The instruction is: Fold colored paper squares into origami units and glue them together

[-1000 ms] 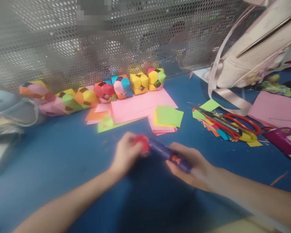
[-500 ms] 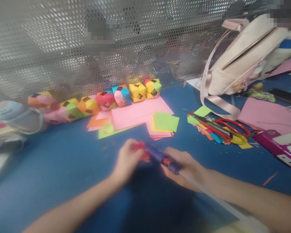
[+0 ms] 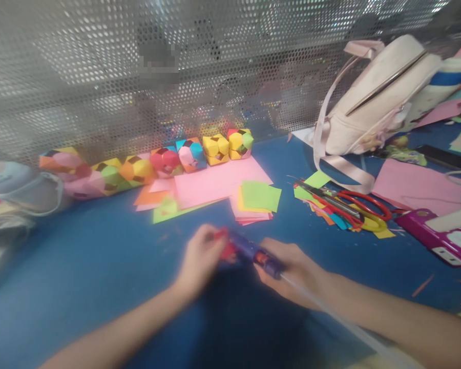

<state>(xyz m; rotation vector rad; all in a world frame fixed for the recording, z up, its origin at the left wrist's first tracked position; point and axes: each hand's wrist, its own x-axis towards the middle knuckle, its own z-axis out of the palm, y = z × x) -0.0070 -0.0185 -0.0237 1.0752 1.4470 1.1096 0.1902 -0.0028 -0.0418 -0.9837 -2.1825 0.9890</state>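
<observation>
Near the middle of the blue table, my left hand [image 3: 200, 256] is closed on a small red folded paper piece [image 3: 227, 248], partly hidden by the fingers. My right hand [image 3: 292, 269] grips a purple glue gun [image 3: 249, 248] with a long translucent glue stick [image 3: 330, 315] trailing from its back end. The gun's front end meets or nearly meets the red paper; blur hides the exact contact. Beyond both hands lie a stack of green, yellow and pink paper squares [image 3: 259, 197] and pink paper sheets [image 3: 211, 179].
Several colourful folded paper balls [image 3: 192, 154] line up along a perforated metal panel [image 3: 111, 61]. To the right are scissors [image 3: 363, 205], a magenta power strip [image 3: 434, 236], pink paper [image 3: 418, 187] and a cream backpack [image 3: 384, 97]. A pale blue rounded object [image 3: 15, 187] stands at left.
The camera view has shifted slightly, so the surroundings sit a little farther left. Both hands keep their holds on the red paper piece and the glue gun, almost unmoved.
</observation>
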